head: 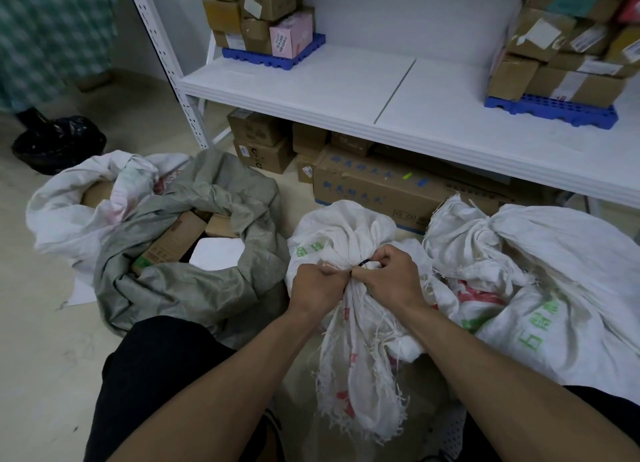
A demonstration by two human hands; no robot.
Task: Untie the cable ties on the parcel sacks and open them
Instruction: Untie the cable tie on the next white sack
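Pinching the black cable tie (364, 262), the right hand (391, 278) works its lock while the left hand (318, 285) is clenched on the white sack (346, 233) neck just beside it. Best to keep that neck bunched tight, so the tie slackens.

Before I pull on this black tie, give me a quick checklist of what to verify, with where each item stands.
1. Left hand clamped on the sack neck below the tie: ok.
2. Right hand fingers on the tie: ok, pinching at its loop.
3. Tie's locking head in view: cannot tell, the fingers cover it.
4. Middle sack closed, so this is the right one: ok, neck bunched tight.
5. Frayed threads clear of the tie: ok, they hang below the hands.
6. Right sack also to be opened: not ok yet, its neck is knotted shut.
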